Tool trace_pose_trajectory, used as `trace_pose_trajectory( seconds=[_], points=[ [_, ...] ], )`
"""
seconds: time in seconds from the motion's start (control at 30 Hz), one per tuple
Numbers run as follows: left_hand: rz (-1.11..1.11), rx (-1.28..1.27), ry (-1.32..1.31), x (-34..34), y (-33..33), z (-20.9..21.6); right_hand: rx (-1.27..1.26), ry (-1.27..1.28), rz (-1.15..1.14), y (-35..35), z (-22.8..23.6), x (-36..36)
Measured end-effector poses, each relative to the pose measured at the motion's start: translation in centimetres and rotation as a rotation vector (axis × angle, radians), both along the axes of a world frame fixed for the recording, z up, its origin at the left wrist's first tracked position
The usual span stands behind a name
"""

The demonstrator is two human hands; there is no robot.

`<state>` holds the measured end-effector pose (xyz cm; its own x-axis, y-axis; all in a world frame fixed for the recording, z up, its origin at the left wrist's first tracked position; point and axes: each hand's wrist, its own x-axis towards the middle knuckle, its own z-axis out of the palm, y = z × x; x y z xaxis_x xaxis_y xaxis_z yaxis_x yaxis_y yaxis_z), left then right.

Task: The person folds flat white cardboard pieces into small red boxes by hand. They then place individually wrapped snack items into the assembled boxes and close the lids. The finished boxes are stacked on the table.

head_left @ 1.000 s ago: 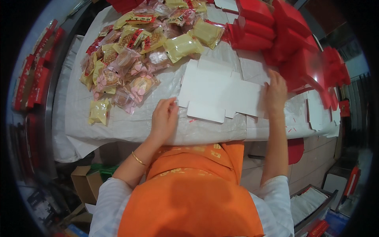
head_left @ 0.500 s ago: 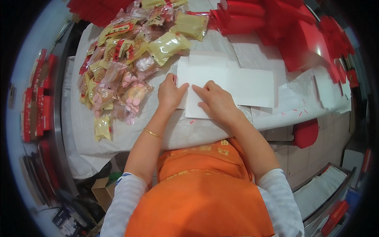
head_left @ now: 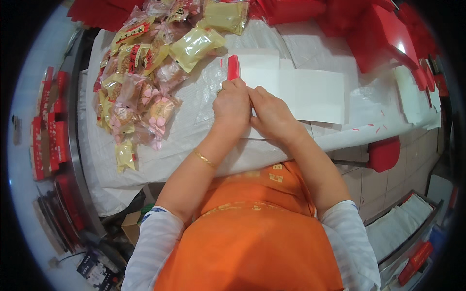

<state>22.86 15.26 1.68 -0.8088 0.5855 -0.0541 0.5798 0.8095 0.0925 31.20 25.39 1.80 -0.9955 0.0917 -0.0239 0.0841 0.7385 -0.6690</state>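
Observation:
A cardboard box blank [head_left: 315, 97], white inside and red outside, lies unfolded on the covered table. Its left side flap is bent up, so a red strip of its outer face [head_left: 233, 67] stands at the left edge. My left hand [head_left: 233, 105] is closed round the near part of that flap. Close against it, my right hand [head_left: 273, 115] grips the near edge of the blank with bent fingers. Both hands touch each other, and the backs of the hands hide the fingertips and the fold between them.
Left of the blank is a heap of wrapped pastries [head_left: 141, 72] in clear and yellow packets. Red boxes [head_left: 349, 36] pile up at the far right. White sheeting [head_left: 194, 140] covers the table. A red stool seat [head_left: 384, 154] is beyond the near right edge.
My left hand has moved right and turned over, closing on the left flap, now folded up with its red side showing. My right hand has shifted slightly right and curled its fingers.

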Motion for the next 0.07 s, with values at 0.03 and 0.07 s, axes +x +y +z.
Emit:
trace_pose_trajectory(
  seconds=[0.03,0.07],
  points=[
    [-0.013,-0.031,0.017,0.20,0.25,-0.10,0.004,-0.010,0.007,0.29,0.03,-0.02],
    [-0.008,-0.049,0.009,0.16,0.28,-0.35,0.003,-0.012,0.004,0.40,0.02,0.18]
  ],
)
